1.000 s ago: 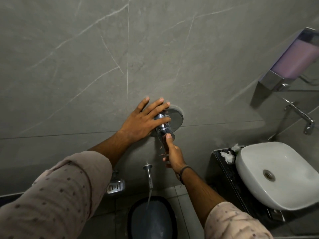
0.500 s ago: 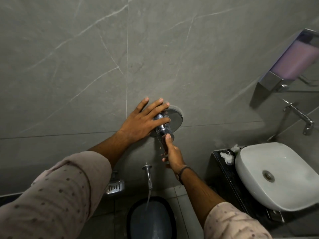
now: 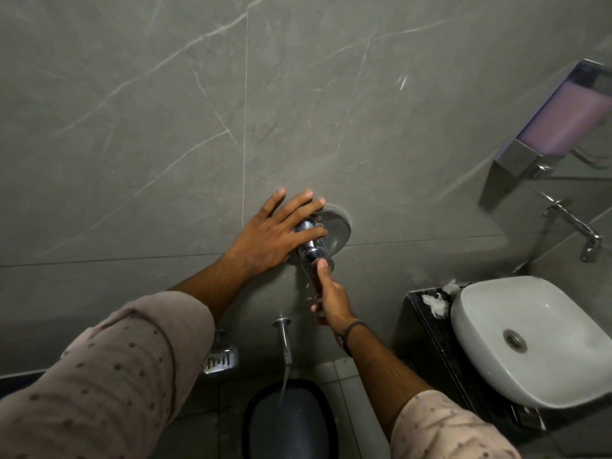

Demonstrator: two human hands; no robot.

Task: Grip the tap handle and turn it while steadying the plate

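A grey wall (image 3: pixel 165 111) with thin white lines is filling most of this bathroom. The person is standing close to it, and both arms are reaching out in spotted pink sleeves (image 3: pixel 109 376).

The left hand (image 3: pixel 275 231) is lying flat against the wall with its fingers straight and spread. The fingers are reaching over the round silver plate (image 3: pixel 337 228) on the wall and touching the shiny knob (image 3: pixel 311 248) that is sticking out from the middle of that plate. The left hand is not curling around anything.

The right hand (image 3: pixel 331 294) is coming up from below. Its thumb is pressing on the front end of the shiny knob. Its other fingers are curling in under the hand, and I cannot tell if they are holding something. A dark band is sitting around the right wrist.

Straight below the knob, a thin silver spout (image 3: pixel 284 339) is sticking out of the wall, and water is running down from it into a dark bucket (image 3: pixel 291 425) on the floor. A small silver soap dish (image 3: pixel 220 359) is sitting on the wall just left of the spout.

Off to the right, a white sink (image 3: pixel 536 342) is sitting on a dark desk (image 3: pixel 427 329), with bits of white fluff (image 3: pixel 437 303) lying beside it. A silver tap (image 3: pixel 576 226) is sticking out above the sink. Higher up, a soap box (image 3: pixel 556 124) with pink soap is hanging on the wall.
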